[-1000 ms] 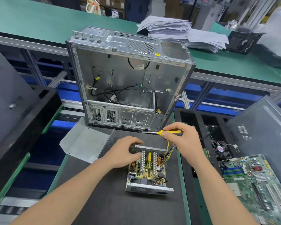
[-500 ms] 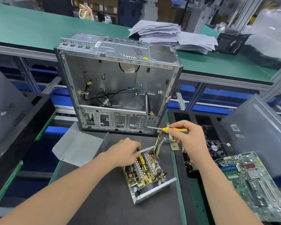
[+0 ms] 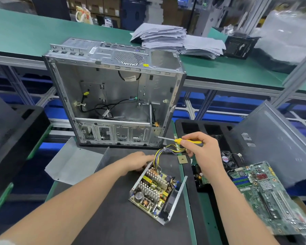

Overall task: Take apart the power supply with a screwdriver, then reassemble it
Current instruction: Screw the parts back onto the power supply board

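The opened power supply (image 3: 155,190) lies on the black mat, turned at an angle, its circuit board and heat sinks exposed inside a grey metal tray. My left hand (image 3: 140,162) grips the tray's far left corner. A bundle of coloured wires (image 3: 162,152) rises from that corner toward my right hand (image 3: 203,149). That hand holds a yellow-handled screwdriver (image 3: 182,140), shaft pointing left toward the computer case, and its lower fingers pinch the end of the wire bundle. The power supply's bent grey cover (image 3: 74,161) lies to the left on the mat.
An empty open computer case (image 3: 113,96) stands upright just behind the mat. A small square chip (image 3: 182,159) lies by the mat's right edge. A black tray (image 3: 210,128) at right holds a fan and a green motherboard (image 3: 265,191). Dark side panels lean at both sides.
My left hand has swung the power supply counter-clockwise so it lies diagonally. My right hand, keeping the screwdriver, has lifted the wire bundle up and to the right.
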A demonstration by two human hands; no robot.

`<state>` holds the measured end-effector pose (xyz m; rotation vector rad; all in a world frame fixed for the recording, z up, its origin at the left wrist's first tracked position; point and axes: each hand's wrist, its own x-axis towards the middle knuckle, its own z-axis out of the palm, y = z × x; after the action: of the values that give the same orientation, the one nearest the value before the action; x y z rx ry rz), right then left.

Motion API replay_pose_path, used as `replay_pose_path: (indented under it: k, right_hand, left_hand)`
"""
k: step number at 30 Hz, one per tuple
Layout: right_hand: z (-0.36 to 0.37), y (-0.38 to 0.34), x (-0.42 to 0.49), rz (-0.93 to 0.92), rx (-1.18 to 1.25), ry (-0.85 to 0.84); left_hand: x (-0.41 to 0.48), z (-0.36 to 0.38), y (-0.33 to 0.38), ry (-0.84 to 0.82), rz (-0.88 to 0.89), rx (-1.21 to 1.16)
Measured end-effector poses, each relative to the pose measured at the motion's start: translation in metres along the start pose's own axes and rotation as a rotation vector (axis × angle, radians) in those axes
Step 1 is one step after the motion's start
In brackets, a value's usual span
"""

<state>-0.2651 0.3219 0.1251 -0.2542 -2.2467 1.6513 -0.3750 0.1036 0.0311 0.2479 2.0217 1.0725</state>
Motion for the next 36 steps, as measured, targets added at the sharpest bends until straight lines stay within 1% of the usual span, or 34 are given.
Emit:
replay_pose_path:
  k: [3, 5, 7, 11, 13, 14, 17, 22, 24, 26, 28, 31, 36]
  right_hand:
    - [-0.009, 0.004, -0.004, 0.019, 0.016, 0.021]
    - [-0.017, 0.008, -0.006, 0.031, 0.03, 0.034]
    - [-0.025, 0.013, -0.008, 0.039, 0.029, 0.045]
    - [-0.037, 0.02, -0.011, 0.052, 0.028, 0.071]
    - [-0.039, 0.022, -0.011, 0.057, 0.029, 0.084]
    - [-0.04, 0.023, -0.01, 0.06, 0.03, 0.087]
    - [-0.04, 0.025, -0.009, 0.065, 0.042, 0.091]
    - [-0.036, 0.029, -0.006, 0.064, 0.052, 0.098]
    - [-0.035, 0.03, -0.005, 0.065, 0.051, 0.099]
    - [-0.034, 0.031, -0.004, 0.066, 0.053, 0.1]
    - [-0.034, 0.032, -0.003, 0.065, 0.051, 0.102]
    - [-0.035, 0.031, 0.0, 0.064, 0.07, 0.11]
    - [-0.037, 0.031, 0.003, 0.065, 0.102, 0.137]
  left_hand:
    - [0.024, 0.015, 0.005, -0.009, -0.013, -0.322]
    - [0.034, 0.023, 0.01, -0.02, -0.031, -0.474]
    - [0.04, 0.031, 0.011, -0.02, -0.032, -0.554]
    - [0.038, 0.035, 0.009, 0.109, 0.033, -0.504]
    - [0.033, 0.034, 0.009, 0.137, 0.02, -0.462]
    - [0.031, 0.034, 0.008, 0.141, 0.004, -0.462]
    - [0.025, 0.036, 0.005, 0.148, 0.004, -0.575]
    - [0.019, 0.04, -0.001, 0.288, 0.055, -0.496]
    - [0.018, 0.04, -0.002, 0.324, 0.072, -0.526]
    - [0.014, 0.038, 0.001, 0.328, 0.047, -0.59]
    - [0.014, 0.037, 0.003, 0.302, 0.005, -0.599]
    - [0.015, 0.037, -0.002, 0.339, 0.036, -0.548]
    - [0.008, 0.037, -0.019, 0.365, 0.057, -0.608]
